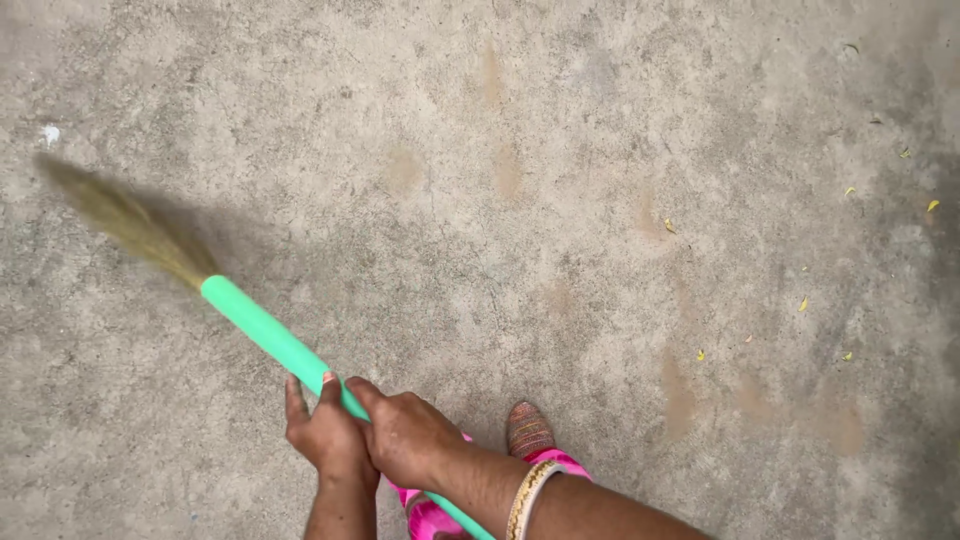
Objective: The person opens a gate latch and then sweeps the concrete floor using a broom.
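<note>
both hands, left grip (322, 432) and right grip (408, 435), closed around a green broom handle (262, 333). its blurred grass head (125, 220) reaches up-left over concrete floor (480, 150). yellow leaf bits (803, 302) lie unswept, well right of the grips.

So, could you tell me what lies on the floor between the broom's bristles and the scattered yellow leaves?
In the head view, only bare stained concrete floor separates bristles and leaves.

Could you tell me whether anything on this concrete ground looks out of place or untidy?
Small yellow leaf bits lie scattered on the right of the concrete ground, with brownish stains nearby. Both hands, left hand and right hand, grip the green-handled broom, whose bristles are blurred.
</note>
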